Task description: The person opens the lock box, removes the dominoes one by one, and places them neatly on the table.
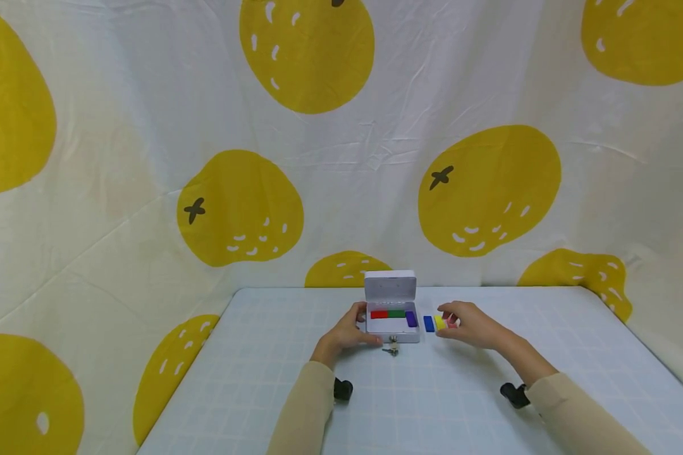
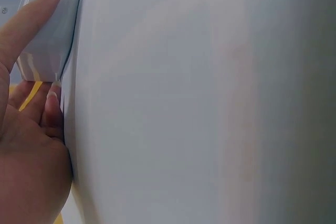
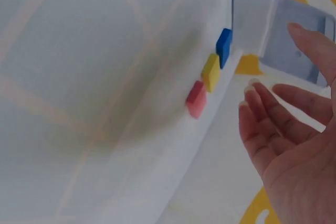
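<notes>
A small white lidded box (image 1: 393, 339) stands on the table with its lid (image 1: 390, 287) raised. Inside lie a red block (image 1: 379, 315), a green block (image 1: 396, 314) and a purple block (image 1: 412, 319). My left hand (image 1: 350, 330) holds the box at its left front corner, thumb along the front and fingers at the side. To the right of the box, a blue block (image 3: 224, 48), a yellow block (image 3: 211, 73) and a pinkish-red block (image 3: 197, 99) sit in a row. Over these hovers my right hand (image 3: 294, 135), fingers loosely bent and apart, holding nothing.
Keys (image 1: 393, 351) hang at the lock on the box front. The table (image 1: 410, 411) has a pale checked cover. Behind it hangs a white cloth (image 1: 364, 208) printed with large yellow fruit. A dark wrist camera (image 1: 514, 395) is by the right sleeve.
</notes>
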Tool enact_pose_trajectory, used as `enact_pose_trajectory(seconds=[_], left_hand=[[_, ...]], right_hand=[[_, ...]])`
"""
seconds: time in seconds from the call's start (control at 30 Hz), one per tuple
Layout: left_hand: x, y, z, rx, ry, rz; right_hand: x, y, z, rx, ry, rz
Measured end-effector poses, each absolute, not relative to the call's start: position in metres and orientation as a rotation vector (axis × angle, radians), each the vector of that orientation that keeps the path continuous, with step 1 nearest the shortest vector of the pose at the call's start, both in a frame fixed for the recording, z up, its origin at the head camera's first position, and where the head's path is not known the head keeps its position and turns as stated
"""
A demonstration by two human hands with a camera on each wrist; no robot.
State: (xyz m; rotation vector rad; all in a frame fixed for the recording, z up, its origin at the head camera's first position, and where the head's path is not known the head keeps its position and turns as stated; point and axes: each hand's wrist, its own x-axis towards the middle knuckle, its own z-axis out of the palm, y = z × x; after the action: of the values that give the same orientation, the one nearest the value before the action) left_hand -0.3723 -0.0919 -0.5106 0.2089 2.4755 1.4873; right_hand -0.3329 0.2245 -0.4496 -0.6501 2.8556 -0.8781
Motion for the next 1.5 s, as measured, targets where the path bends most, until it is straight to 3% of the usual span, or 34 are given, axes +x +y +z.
enact_pose_trajectory(seconds=[0.87,1.5], left_hand=[[-0.374,-0.097,-0.516,0.232,2.469,1.491],[-0.372,-0.096,-0.511,0.284,2.487,1.494]], right_hand=[[-0.343,0.148,-0.454,-0.938,2.754,-1.066],[-0.371,0.12,-0.478,-0.755,2.82,-1.024]])
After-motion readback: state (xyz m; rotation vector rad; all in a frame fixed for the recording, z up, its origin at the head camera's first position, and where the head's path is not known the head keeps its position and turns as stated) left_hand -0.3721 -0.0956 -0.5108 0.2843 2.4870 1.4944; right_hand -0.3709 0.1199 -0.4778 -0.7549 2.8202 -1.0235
